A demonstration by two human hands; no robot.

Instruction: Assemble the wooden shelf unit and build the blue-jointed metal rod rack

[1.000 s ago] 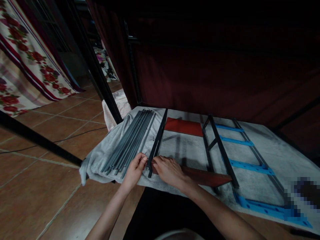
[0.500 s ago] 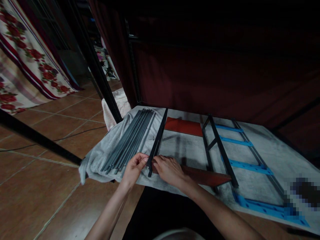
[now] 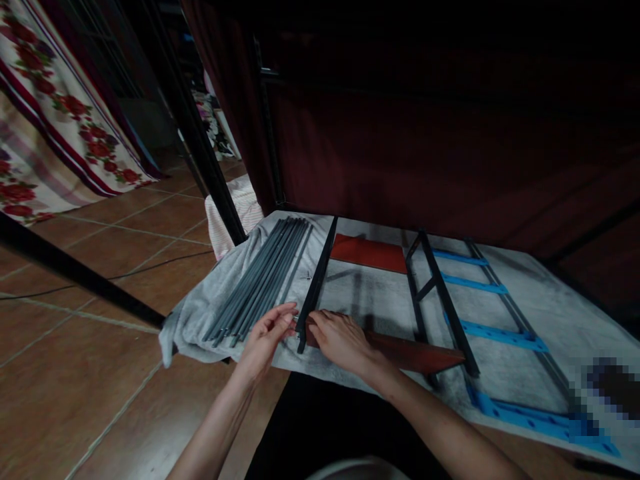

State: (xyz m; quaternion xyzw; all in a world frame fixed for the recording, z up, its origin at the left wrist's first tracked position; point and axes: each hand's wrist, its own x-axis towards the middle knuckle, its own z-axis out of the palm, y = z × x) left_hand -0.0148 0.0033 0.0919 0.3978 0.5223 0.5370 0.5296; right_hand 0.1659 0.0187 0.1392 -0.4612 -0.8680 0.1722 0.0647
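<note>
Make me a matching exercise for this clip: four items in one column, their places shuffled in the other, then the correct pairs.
Items
1. Grey rods
2. Left hand
3. Blue pieces
4. Right hand

Places
A. At the left end of the near board
B. Toward the right end of the grey cloth
C. Side by side, toward the cloth's left end
D. Just left of the near end of the leftmost black bar

Pairs: 1-C, 2-D, 3-B, 4-A
</note>
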